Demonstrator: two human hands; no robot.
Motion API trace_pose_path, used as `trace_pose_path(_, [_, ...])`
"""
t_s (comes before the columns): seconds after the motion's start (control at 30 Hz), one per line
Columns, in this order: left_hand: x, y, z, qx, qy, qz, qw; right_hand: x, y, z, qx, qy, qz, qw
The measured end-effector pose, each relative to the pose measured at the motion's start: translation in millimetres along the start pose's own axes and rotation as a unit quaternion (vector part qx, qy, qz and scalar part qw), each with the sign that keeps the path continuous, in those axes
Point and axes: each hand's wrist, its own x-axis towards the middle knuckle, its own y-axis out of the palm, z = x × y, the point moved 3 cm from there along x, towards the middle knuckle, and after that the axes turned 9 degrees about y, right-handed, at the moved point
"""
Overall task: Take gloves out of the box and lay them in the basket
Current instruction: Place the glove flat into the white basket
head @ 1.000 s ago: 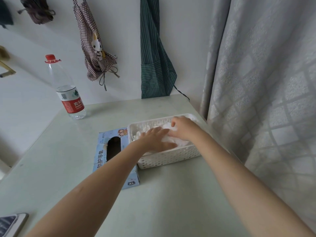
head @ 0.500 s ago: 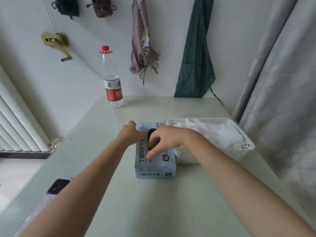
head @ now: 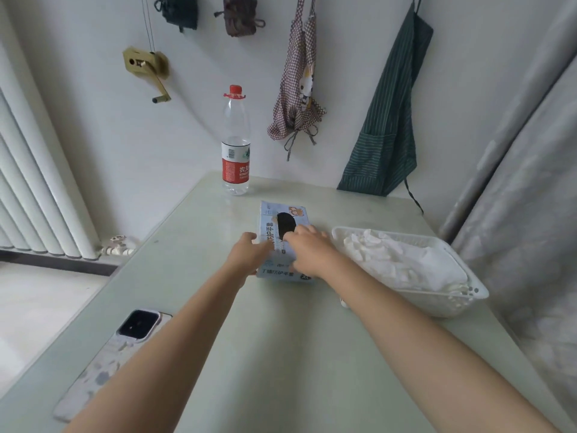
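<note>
The glove box (head: 282,242) lies flat on the pale green tabletop (head: 281,354), its long axis running near to far, with the dark oval opening in its top toward the far end. The right hand (head: 307,251) rests across the top of the box, fingers reaching toward the far left so their tips sit at the near right edge of that opening; whether a fingertip is already inside or pinching a glove cannot be told, and no glove shows in the slot. The left hand (head: 248,254) is against the box's left side, fingers bent round its edge, apparently steadying it.

The basket (head: 474,290) stands just to the right of the box, already heaped with white gloves (head: 402,260). So the right hand is the nearer one for both halves of the move: the opening lies just beyond its fingertips, and the basket lies immediately to its right.

My judgement is that the next pull should go up and away from the slot, then sweep right over the basket rim, while the left hand keeps the light box from lifting.
</note>
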Motion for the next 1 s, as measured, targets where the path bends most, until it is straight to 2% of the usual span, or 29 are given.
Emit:
trace_pose_path(0.13, [1.7, -0.8, -2.1, -0.033, 0.046, -0.014, 0.998, 14.9, 17.9, 6.5, 0.053, 0.023, -0.071, 0.996])
trace_pose_path(0.27, [-2.9, 1.9, -15.1, 0.082, 0.142, -0.120, 0.979, 2.2, 3.6, -8.4, 0.084, 0.027, -0.122, 0.989])
trace_pose_path(0.3, [-6.8, 8.0, -22.6, 0.101, 0.158, -0.126, 0.974, -5.5, -5.1, -19.0, 0.084, 0.036, -0.128, 0.988])
trace_pose_path(0.33, [-8.8, 17.6, -28.9, 0.114, 0.160, -0.104, 0.975, -14.2, -15.1, -30.8, 0.084, 0.049, -0.126, 0.987])
trace_pose_path(0.37, [-11.6, 31.6, -35.3, 0.126, 0.146, -0.052, 0.980, -25.0, -25.2, -44.2, 0.079, 0.068, -0.110, 0.988])
trace_pose_path(0.43, [-24.0, 64.3, -47.1, 0.160, 0.079, 0.112, 0.978, -49.9, -41.8, -68.9, 0.060, 0.096, -0.036, 0.993])
trace_pose_path(0.5, [-38.2, 96.5, -52.5, 0.211, 0.016, 0.254, 0.944, -76.2, -54.4, -91.7, 0.031, 0.112, 0.046, 0.992])
trace_pose_path(0.57, [-47.8, 117.9, -52.4, 0.243, -0.009, 0.306, 0.921, -98.0, -58.1, -110.1, 0.017, 0.136, 0.124, 0.983])
trace_pose_path(0.6, [-49.7, 125.1, -51.4, 0.237, -0.011, 0.298, 0.924, -106.2, -55.9, -118.8, 0.007, 0.147, 0.151, 0.978])
trace_pose_path(0.67, [-50.1, 131.2, -51.0, 0.195, -0.010, 0.247, 0.949, -113.2, -46.1, -133.2, -0.017, 0.164, 0.158, 0.974])
trace_pose_path(0.8, [-43.4, 129.6, -54.4, 0.138, 0.002, 0.138, 0.981, -102.6, -22.2, -150.3, -0.023, 0.170, 0.029, 0.985])
trace_pose_path(1.0, [-11.2, 114.5, -55.5, 0.089, -0.001, 0.042, 0.995, -70.6, -3.9, -142.5, 0.011, 0.136, -0.114, 0.984])
